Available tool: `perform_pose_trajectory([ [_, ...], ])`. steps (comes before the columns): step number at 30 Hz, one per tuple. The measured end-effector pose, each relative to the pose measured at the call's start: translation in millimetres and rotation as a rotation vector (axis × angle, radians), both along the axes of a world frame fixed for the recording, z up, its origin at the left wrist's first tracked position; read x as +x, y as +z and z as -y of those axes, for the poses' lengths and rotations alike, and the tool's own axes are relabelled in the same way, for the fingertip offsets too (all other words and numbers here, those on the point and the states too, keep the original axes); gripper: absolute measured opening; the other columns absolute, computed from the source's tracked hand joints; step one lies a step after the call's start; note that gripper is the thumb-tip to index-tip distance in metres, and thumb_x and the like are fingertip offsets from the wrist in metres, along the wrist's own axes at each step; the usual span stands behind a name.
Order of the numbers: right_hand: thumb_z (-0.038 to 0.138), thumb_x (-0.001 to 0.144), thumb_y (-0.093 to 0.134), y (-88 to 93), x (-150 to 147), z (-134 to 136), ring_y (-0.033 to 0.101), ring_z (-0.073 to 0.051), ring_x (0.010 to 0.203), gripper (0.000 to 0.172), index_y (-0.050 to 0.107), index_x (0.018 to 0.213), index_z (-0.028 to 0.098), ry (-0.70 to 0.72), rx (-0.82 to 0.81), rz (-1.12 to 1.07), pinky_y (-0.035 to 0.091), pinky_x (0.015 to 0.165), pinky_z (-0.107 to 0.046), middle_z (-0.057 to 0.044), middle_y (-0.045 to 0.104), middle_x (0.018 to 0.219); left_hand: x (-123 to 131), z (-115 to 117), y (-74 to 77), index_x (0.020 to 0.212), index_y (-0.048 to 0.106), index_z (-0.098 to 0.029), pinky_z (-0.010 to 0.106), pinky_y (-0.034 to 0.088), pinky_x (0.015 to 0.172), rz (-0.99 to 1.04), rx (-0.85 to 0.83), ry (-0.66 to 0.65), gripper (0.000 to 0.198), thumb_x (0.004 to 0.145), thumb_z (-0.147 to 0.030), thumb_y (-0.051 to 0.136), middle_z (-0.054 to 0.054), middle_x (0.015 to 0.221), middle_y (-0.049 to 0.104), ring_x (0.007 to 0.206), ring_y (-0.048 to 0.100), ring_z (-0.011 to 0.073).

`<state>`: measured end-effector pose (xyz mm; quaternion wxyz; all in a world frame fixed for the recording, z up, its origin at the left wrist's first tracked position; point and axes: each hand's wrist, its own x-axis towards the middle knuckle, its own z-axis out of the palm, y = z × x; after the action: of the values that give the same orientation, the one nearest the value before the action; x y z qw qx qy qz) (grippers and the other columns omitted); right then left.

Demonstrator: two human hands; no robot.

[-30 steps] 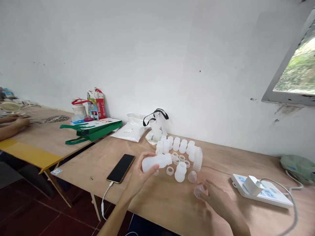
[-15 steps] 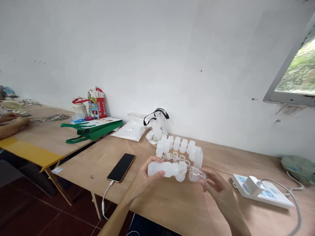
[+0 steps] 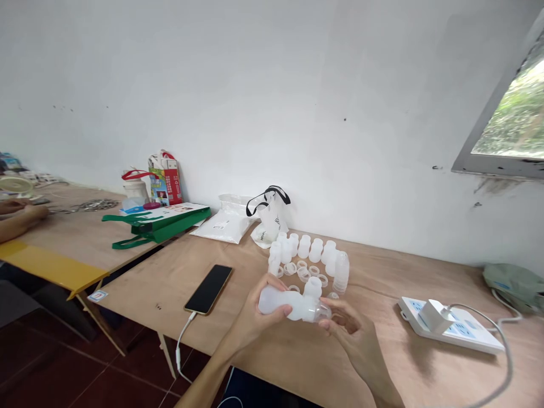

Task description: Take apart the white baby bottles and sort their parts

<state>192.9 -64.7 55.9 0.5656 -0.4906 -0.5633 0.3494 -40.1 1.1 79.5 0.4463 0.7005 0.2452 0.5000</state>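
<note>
My left hand is closed around a frosted white bottle, which lies on its side in the air. My right hand grips a clear cap that sits over the bottle's right end. Just behind stands another white bottle. Farther back, several white bottles form a curved row around loose translucent rings. A stack of clear caps lies at the row's right end.
A black phone with a cable lies at the left. On the right is a white power strip with a plugged-in charger. Bags rest by the wall. Another person's hands show at the far left table.
My right hand has moved left with the clear cap, which now covers the bottle's end. The held bottle has shifted slightly right and down.
</note>
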Motion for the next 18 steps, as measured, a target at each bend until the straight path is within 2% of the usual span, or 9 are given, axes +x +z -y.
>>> perform_pose_trajectory([
  [3, 0.055, 0.076, 0.084, 4.0, -3, 1, 0.074, -0.026, 0.082, 0.041, 0.08, 0.101, 0.023, -0.023, 0.014, -0.043, 0.063, 0.068, -0.034, -0.009, 0.079, 0.094, 1, 1, -2.3, 0.098, 0.056, -0.021, 0.032, 0.05, 0.082, 0.017, 0.061, 0.013, 0.036, 0.086, -0.049, 0.075, 0.005, 0.1, 0.061, 0.094, 0.062, 0.022],
  [8, 0.062, 0.084, 0.072, 8.4, -7, 2, 0.068, -0.022, 0.054, 0.046, 0.077, 0.096, 0.019, 0.032, -0.002, -0.109, 0.058, 0.051, -0.032, -0.005, 0.072, 0.062, 4, 5, -3.5, 0.1, 0.056, -0.022, 0.034, 0.049, 0.086, 0.013, 0.125, -0.002, 0.034, 0.086, -0.046, 0.075, 0.006, 0.108, 0.06, 0.097, 0.061, 0.0222],
  [12, 0.06, 0.086, 0.072, 8.9, -7, 1, 0.066, -0.019, 0.055, 0.044, 0.075, 0.103, 0.019, -0.009, 0.008, -0.11, 0.056, 0.049, -0.03, -0.005, 0.072, 0.066, 1, 5, -0.7, 0.112, 0.058, -0.023, 0.035, 0.049, 0.089, -0.105, 0.023, -0.032, 0.039, 0.087, -0.047, 0.075, 0.007, 0.114, 0.062, 0.103, 0.061, 0.0238],
  [16, 0.057, 0.084, 0.074, 14.9, 5, 2, 0.063, -0.018, 0.057, 0.043, 0.075, 0.108, 0.021, -0.139, 0.09, -0.061, 0.053, 0.047, -0.029, -0.004, 0.072, 0.075, -3, 2, -0.1, 0.131, 0.055, -0.027, 0.04, 0.046, 0.101, -0.247, -0.085, -0.114, 0.052, 0.087, -0.046, 0.075, 0.007, 0.133, 0.06, 0.119, 0.057, 0.0271],
  [18, 0.056, 0.085, 0.074, 18.3, 17, 3, 0.061, -0.018, 0.057, 0.042, 0.074, 0.109, 0.022, -0.208, 0.105, -0.048, 0.053, 0.048, -0.029, -0.003, 0.07, 0.073, -1, 0, -2.4, 0.137, 0.053, -0.029, 0.04, 0.044, 0.104, -0.27, -0.102, -0.135, 0.054, 0.09, -0.044, 0.073, 0.007, 0.138, 0.058, 0.12, 0.056, 0.0257],
])
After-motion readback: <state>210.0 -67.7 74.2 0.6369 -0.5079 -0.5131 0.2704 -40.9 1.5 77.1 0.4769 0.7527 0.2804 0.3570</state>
